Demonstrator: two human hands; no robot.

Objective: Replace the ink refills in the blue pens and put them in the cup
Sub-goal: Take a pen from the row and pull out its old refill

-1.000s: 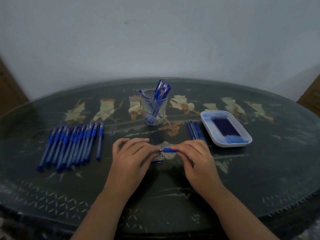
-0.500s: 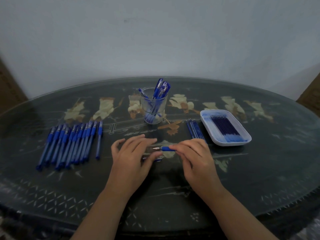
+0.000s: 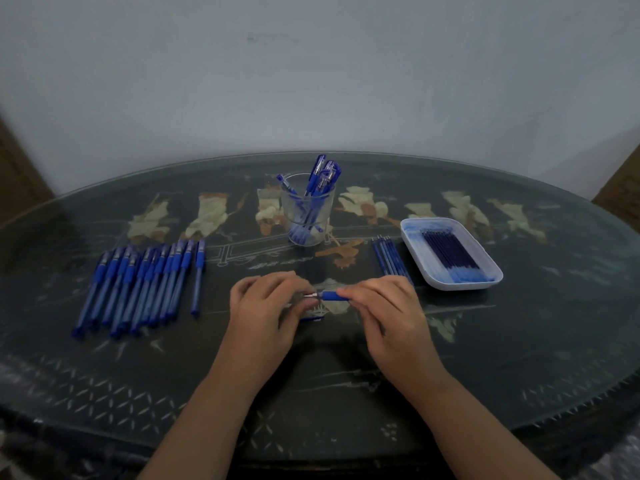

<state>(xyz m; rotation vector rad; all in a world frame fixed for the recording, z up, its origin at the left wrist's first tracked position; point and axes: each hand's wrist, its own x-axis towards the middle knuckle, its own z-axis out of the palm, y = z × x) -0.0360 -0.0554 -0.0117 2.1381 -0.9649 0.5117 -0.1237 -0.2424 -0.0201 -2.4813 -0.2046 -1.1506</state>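
A blue pen (image 3: 330, 295) lies level just above the table, metal tip pointing left. My right hand (image 3: 391, 317) grips its blue grip section and hides the barrel. My left hand (image 3: 266, 306) is curled at the tip, with forefinger and thumb closing on it. A small blue piece (image 3: 313, 318) lies on the table under my left thumb. The clear cup (image 3: 308, 216) stands behind my hands with several blue pens in it. A row of several blue pens (image 3: 145, 282) lies at the left.
A white tray (image 3: 450, 285) at the right holds several dark refills (image 3: 450, 251). A few loose refills (image 3: 391, 259) lie between tray and cup. The dark oval table (image 3: 519, 341) has a glass top, and a pale wall rises behind it.
My left hand, which had drawn back and bared the pen's tip, has closed on the tip again. My right hand and the pen stay in place.
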